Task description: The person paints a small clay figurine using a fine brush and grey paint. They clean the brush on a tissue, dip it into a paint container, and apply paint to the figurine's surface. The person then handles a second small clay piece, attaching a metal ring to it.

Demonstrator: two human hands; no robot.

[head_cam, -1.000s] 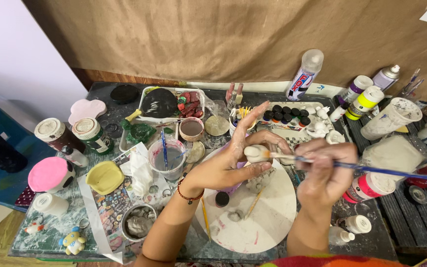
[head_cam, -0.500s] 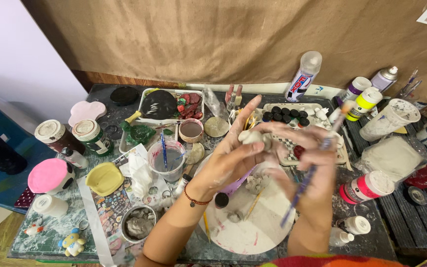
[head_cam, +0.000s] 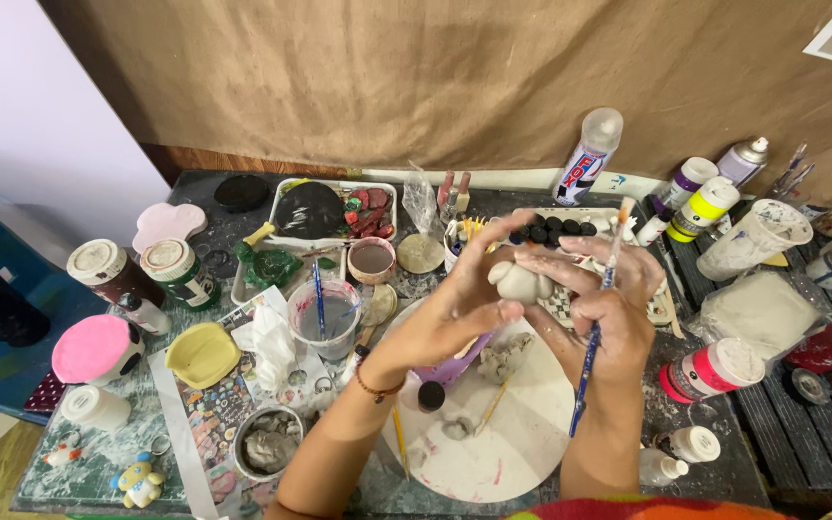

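- Left hand point(head_cam: 455, 313) reaches up from the near edge of the worktop point(head_cam: 715, 462), palm tilted, fingers curled around a pale clay figure point(head_cam: 520, 281).
- Right hand point(head_cam: 599, 308) cups the figure from the other side; its fingers also pinch one blue-handled brush point(head_cam: 594, 332), held almost upright.
- The figure is held above the round white board point(head_cam: 522, 443), mid-worktop.
- One clear cup point(head_cam: 325, 318) holds murky water and a blue brush.
- One small bowl point(head_cam: 270, 445) near the front edge holds grey clay.

2 hands point(head_cam: 455, 308), 1 brush point(head_cam: 594, 332), 1 figure point(head_cam: 520, 282).
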